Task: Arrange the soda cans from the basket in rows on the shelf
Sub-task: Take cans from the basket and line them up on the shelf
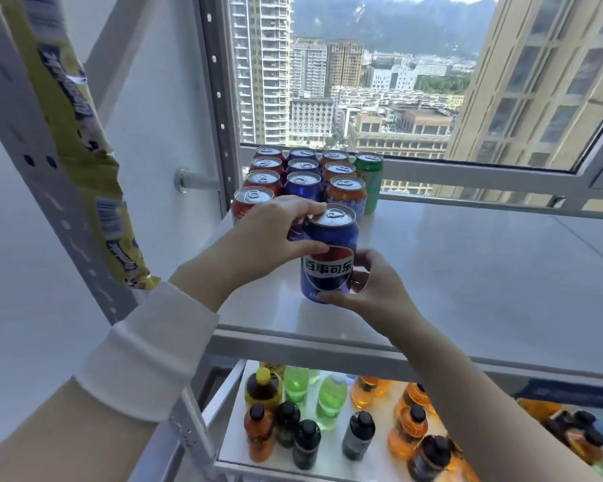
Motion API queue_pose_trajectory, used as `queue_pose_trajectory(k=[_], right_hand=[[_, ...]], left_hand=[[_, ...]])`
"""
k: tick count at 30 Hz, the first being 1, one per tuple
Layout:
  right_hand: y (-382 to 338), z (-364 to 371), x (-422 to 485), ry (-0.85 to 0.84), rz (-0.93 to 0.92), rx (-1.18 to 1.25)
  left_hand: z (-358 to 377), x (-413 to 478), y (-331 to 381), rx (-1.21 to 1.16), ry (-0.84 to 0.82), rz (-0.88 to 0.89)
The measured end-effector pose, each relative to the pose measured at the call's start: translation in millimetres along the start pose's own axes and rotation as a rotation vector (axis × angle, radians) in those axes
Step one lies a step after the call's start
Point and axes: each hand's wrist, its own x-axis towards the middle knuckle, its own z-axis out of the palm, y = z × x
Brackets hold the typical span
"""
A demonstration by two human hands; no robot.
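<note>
A blue cola can [329,255] stands upright on the white shelf [467,273], at the front of the blue row. My left hand [272,234] grips its upper part, fingers over the rim and thumb on its front. My right hand [369,290] holds its base from the right, thumb under the label. Behind it stand rows of cans: red cans [253,200] on the left, blue cans [303,184] in the middle, orange cans [347,191] to the right, and one green can [371,179] farthest right. The basket is not in view.
A window frame [467,172] runs behind the shelf. The grey shelf upright [32,161] with a yellow snack bag [81,133] hanging on it stands at the left. The lower shelf [331,450] holds several bottles of orange, green and dark drinks.
</note>
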Motion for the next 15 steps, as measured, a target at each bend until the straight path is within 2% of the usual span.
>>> queue_pose_trajectory(k=[5,15], right_hand=[[11.6,8.3,22.8,-0.023,-0.015,-0.047],[19.0,21.8,49.2,-0.005,-0.034,-0.115]], left_hand=[[-6.4,13.3,-13.2,0.311,0.012,0.060],[-7.8,24.1,-25.3,0.444,0.022,0.051]])
